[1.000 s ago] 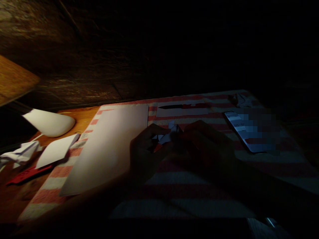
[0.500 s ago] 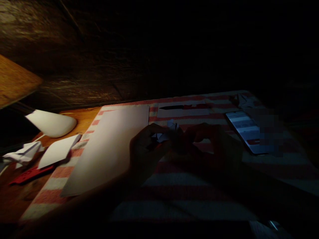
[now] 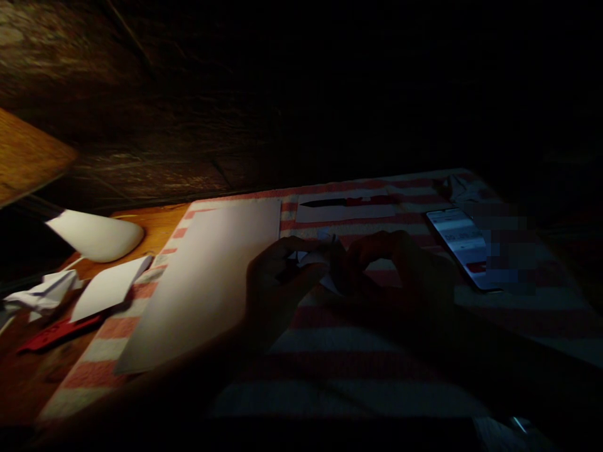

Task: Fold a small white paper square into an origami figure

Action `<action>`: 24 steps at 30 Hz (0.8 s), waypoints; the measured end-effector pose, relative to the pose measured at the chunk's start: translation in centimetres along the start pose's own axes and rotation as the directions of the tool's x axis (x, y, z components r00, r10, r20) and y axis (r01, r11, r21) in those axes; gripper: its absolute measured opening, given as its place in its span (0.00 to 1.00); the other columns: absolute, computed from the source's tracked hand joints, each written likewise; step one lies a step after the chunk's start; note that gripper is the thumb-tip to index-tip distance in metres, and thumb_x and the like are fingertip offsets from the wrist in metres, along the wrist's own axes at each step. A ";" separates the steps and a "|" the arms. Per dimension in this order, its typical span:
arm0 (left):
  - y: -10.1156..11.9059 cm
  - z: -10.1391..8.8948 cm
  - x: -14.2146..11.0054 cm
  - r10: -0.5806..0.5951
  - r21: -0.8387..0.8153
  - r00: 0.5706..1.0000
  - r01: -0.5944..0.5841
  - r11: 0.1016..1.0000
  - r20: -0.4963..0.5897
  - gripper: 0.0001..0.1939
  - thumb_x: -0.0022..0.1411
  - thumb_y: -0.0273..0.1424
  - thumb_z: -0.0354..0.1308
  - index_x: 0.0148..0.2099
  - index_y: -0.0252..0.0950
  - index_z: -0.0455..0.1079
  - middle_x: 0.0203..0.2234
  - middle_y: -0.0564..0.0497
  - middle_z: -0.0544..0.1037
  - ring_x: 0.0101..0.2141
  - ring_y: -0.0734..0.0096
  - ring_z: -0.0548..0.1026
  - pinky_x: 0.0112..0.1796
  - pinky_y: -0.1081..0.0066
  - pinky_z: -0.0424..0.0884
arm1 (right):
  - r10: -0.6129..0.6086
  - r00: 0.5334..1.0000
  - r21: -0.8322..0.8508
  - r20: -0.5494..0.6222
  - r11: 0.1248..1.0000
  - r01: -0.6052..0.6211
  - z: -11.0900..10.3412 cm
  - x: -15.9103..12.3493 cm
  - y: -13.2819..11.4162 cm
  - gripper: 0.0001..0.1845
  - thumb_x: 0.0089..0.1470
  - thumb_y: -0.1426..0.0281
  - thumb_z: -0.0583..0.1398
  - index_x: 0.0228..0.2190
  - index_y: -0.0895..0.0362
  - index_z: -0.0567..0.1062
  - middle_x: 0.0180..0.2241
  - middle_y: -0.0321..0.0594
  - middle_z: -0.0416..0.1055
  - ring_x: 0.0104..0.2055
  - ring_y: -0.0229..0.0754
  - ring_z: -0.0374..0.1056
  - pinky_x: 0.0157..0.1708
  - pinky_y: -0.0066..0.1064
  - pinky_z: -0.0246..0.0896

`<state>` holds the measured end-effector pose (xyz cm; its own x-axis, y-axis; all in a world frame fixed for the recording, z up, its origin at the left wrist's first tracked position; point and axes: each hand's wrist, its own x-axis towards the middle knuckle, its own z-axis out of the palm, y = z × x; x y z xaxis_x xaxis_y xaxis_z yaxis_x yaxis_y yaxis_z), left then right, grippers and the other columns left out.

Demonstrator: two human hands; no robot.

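While 2 hands curl, paper sits between.

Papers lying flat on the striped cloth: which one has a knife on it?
The small sheet at the back, under the black-bladed knife; the larger sheet on the left has none.

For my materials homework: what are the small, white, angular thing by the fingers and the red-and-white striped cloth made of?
Small white angular thing: probably matte paper, with thin, crisp edges. Red-and-white striped cloth: perhaps cotton; dull, fuzzy-looking surface.
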<state>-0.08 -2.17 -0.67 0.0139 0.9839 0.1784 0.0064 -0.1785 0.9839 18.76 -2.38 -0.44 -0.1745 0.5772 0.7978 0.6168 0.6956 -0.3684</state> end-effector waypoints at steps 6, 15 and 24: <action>0.0 0.0 0.0 -0.026 -0.069 0.999 0.029 0.997 0.039 0.10 0.55 0.24 0.70 0.40 0.38 0.79 0.36 0.51 0.86 0.34 0.72 0.83 0.34 0.77 0.80 | 0.034 0.999 0.009 -0.017 0.999 -0.034 -0.1 0.1 -0.4 0.06 0.57 0.68 0.65 0.33 0.53 0.72 0.28 0.35 0.79 0.25 0.37 0.74 0.20 0.25 0.63; -0.2 0.0 0.1 -0.026 -0.076 0.999 0.029 0.997 0.034 0.12 0.51 0.22 0.72 0.38 0.39 0.78 0.32 0.55 0.84 0.32 0.76 0.80 0.31 0.80 0.76 | 0.060 0.998 0.046 0.035 0.997 -0.062 0.0 0.4 -0.3 0.07 0.55 0.71 0.66 0.33 0.54 0.73 0.26 0.32 0.78 0.24 0.35 0.73 0.21 0.23 0.62; 0.1 0.2 0.1 -0.066 -0.079 0.998 0.068 0.995 0.017 0.11 0.50 0.24 0.72 0.37 0.38 0.77 0.33 0.53 0.84 0.33 0.71 0.81 0.32 0.76 0.79 | 0.079 0.996 0.073 0.045 0.994 -0.082 -0.1 0.5 -0.4 0.03 0.56 0.71 0.64 0.32 0.54 0.73 0.27 0.34 0.78 0.25 0.36 0.74 0.23 0.25 0.64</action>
<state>0.10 -2.09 -0.57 0.0303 0.9932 0.1125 -0.0717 -0.1102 0.9913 18.50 -2.42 0.16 -0.1596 0.6488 0.7440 0.5716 0.6752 -0.4662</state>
